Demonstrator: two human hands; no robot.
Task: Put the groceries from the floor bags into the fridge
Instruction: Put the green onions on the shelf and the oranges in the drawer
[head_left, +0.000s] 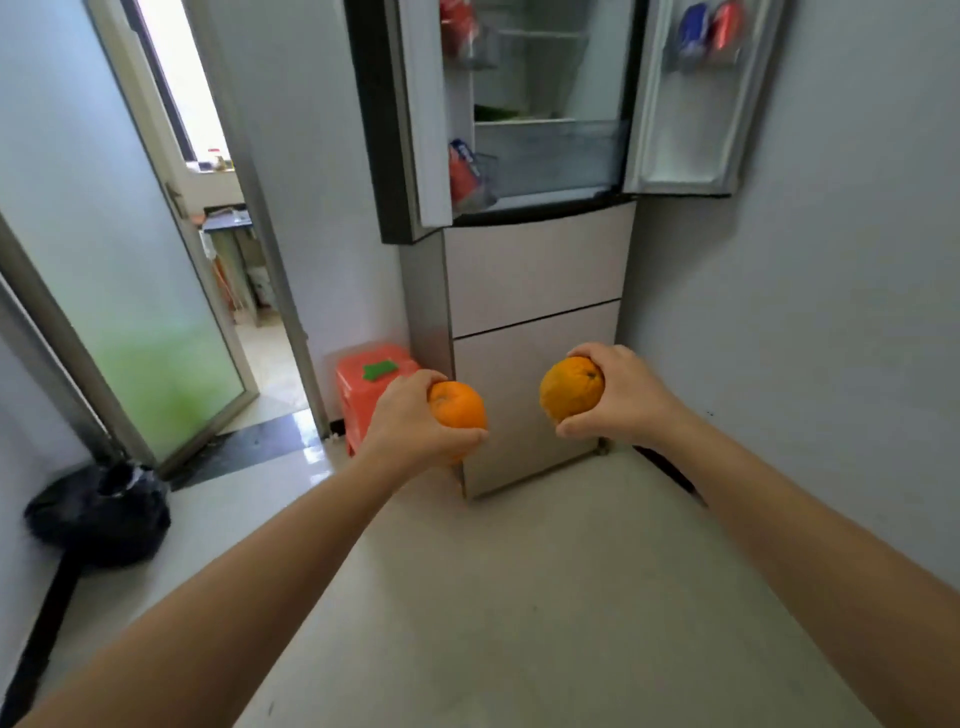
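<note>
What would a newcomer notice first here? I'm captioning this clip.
Two oranges, one in the left hand and one in the right hand, held out mid-frame. Behind them the fridge stands with both upper doors open; a red stool sits at its left.

Your way to the fridge (535, 270) lies over bare floor (493, 597), with both upper doors swung wide. The left door (415, 114) and right door (691, 98) flank the opening, and their bins hold cans that narrow the sides. The shelf's middle and right stand free; something green sits at its left edge. A red stool (363, 384) stands just beside the fridge's lower left corner, and a black bag (98, 514) lies well apart by the left wall.
</note>
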